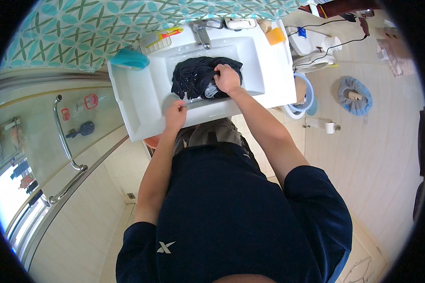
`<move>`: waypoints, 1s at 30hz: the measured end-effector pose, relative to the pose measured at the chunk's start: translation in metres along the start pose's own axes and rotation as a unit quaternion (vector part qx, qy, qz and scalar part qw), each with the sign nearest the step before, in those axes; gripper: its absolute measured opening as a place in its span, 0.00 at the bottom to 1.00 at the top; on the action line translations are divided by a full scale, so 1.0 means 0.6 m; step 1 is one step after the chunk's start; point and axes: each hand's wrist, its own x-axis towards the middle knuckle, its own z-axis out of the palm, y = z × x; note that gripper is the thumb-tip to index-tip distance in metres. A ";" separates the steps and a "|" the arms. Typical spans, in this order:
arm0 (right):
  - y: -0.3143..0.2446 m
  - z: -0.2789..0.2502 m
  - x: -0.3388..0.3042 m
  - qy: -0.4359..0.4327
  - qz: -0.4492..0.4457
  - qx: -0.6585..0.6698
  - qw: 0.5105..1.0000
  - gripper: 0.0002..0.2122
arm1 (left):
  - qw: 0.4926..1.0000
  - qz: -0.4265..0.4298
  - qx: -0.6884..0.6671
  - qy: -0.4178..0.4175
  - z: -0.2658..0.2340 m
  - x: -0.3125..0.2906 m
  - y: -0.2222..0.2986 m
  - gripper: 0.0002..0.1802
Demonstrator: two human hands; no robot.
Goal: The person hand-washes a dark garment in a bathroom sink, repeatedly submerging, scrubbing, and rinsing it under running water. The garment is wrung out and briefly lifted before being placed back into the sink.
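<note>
A wet, bunched dark garment (193,75) lies in the basin of the white sink (144,104). A greyish patch of cloth (211,89) shows in its folds. My right hand (227,79) is on the right part of the heap, its curled fingers closed on the dark cloth. Nearer to me, my left hand (176,114) is closed in a pinch over the sink's front edge, just below the cloth's left end. Whatever its fingers hold, if anything, is too small to make out. The metal faucet (201,35) stands behind the garment.
A teal bottle (130,60) lies on the sink's left ledge. Behind the basin are a brush with a yellow and red handle (170,33) and a white soap dish (241,23). An orange block (275,36) sits at the back right. A blue-rimmed bucket (308,94) stands right of the sink.
</note>
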 end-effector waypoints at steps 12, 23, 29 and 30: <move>-0.126 -0.204 -0.010 0.019 0.018 0.421 0.907 0.04 | 0.991 0.069 -0.114 0.009 0.087 0.063 0.165 0.32; -0.150 -0.247 -0.036 0.007 0.008 0.453 0.891 0.03 | 0.996 0.023 -0.075 0.040 0.111 0.104 0.214 0.33; -0.112 -0.257 -0.037 0.071 0.006 0.405 0.911 0.03 | 0.992 -0.002 0.122 0.038 0.088 0.094 0.223 0.29; -0.099 -0.264 -0.035 0.074 0.013 0.366 0.928 0.04 | 0.987 -0.001 0.156 0.032 0.071 0.091 0.226 0.28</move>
